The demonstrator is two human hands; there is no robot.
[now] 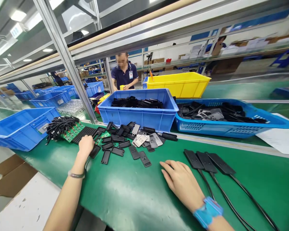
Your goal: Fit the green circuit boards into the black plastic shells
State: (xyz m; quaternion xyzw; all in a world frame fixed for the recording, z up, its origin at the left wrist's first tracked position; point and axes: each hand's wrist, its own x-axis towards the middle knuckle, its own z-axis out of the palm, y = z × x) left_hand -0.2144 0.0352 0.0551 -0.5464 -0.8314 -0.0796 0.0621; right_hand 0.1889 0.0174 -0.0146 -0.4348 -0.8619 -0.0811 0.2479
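My left hand (86,145) is closed, with a black plastic casing (95,151) at its fingers; a thin dark cable runs down from there beside the wrist. The fingertips themselves are partly hidden. Just beyond lie a row of black strips (83,134), green circuit boards (73,132) and a bundle of black cables (62,125). My right hand (180,179) lies open over the green tabletop, fingers stretched, holding nothing. Loose black casing halves (118,150) and flat grey plates (144,158) are heaped between the hands. Right of my right hand rest three black cased units (208,162) with cables.
A blue bin (137,117) of black parts and a blue basket (212,126) stand behind the heap. Another blue bin (24,128) is at left. Farther back are a yellow bin (178,85) and a co-worker (125,75). A metal post (69,64) rises at left.
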